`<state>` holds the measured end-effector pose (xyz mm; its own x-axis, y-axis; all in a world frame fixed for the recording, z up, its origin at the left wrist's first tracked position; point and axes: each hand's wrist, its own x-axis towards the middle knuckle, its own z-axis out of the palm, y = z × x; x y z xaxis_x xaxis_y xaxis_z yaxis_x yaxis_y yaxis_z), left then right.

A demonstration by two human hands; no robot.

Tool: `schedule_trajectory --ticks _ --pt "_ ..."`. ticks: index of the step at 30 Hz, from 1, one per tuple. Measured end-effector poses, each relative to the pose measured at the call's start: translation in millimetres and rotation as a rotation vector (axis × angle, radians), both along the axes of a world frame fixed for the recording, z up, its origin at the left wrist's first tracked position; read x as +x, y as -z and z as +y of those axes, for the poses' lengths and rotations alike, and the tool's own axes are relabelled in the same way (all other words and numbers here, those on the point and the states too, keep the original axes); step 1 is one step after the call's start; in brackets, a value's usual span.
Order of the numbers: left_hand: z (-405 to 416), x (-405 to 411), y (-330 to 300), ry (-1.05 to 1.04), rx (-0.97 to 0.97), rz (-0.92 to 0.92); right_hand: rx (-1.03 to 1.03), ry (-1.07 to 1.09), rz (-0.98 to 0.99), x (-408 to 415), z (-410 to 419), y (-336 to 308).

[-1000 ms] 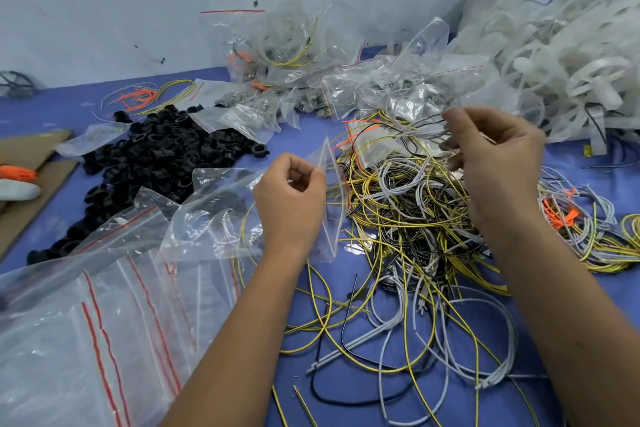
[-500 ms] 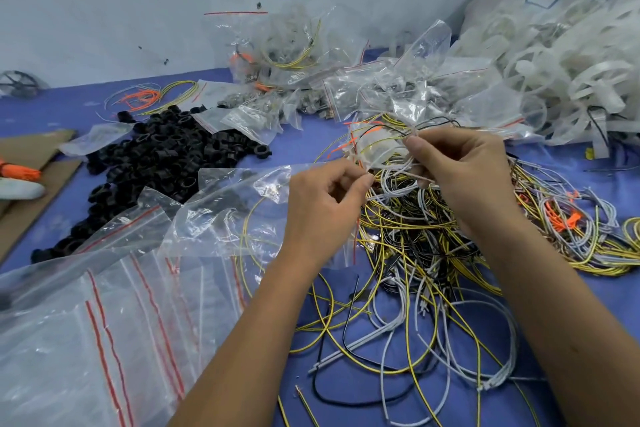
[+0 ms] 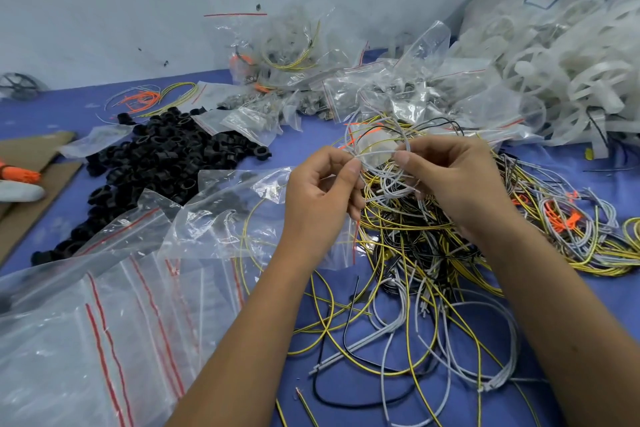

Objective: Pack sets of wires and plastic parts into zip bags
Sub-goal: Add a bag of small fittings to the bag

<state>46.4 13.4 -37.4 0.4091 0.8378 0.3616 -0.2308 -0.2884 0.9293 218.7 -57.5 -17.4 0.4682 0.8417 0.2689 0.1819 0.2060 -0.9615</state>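
— So, starting at the left, what lies there?

— Empty zip bags [image 3: 104,340] stacked on the table [image 3: 588,288], then a heap of black plastic parts [image 3: 166,156].

— And the hands?

— The left hand [image 3: 322,198] has come in from where it was a second ago and now pinches a loop of grey wires [image 3: 381,152], with an open zip bag [image 3: 225,218] held under its curled fingers. The right hand [image 3: 453,180] has dropped to meet it and pinches the same loop from the other side. I'd judge a set is being gathered, about to go into the bag.

— What's unclear?

— How many strands are in the loop; it blurs into the wire tangle [image 3: 433,253] below. The bag's mouth is behind the left hand. The white plastic parts [image 3: 571,55] at far right run out of view.
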Motion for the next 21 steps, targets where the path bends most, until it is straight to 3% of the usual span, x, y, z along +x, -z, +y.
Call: schedule_trajectory --ticks 5,8,12,14,17,21 --pt "-1 3 2 -0.026 0.001 0.014 -0.028 0.269 -0.375 2 -1 1" --pt "-1 2 -2 -0.058 -0.003 -0.055 0.009 0.202 -0.487 -3 -4 -6" --pt "-3 2 -10 -0.021 -0.06 -0.214 -0.033 -0.256 0.046 -13 -8 -16" --pt "-4 2 -14 0.004 -0.093 -0.284 -0.128 -0.472 0.215 -18 -10 -15" --pt "-3 1 -15 0.037 -0.105 -0.324 -0.143 -0.497 0.29 -20 -10 -13" --pt "-4 2 -16 -0.047 -0.087 -0.241 -0.15 -0.327 0.253 -14 -6 -10"
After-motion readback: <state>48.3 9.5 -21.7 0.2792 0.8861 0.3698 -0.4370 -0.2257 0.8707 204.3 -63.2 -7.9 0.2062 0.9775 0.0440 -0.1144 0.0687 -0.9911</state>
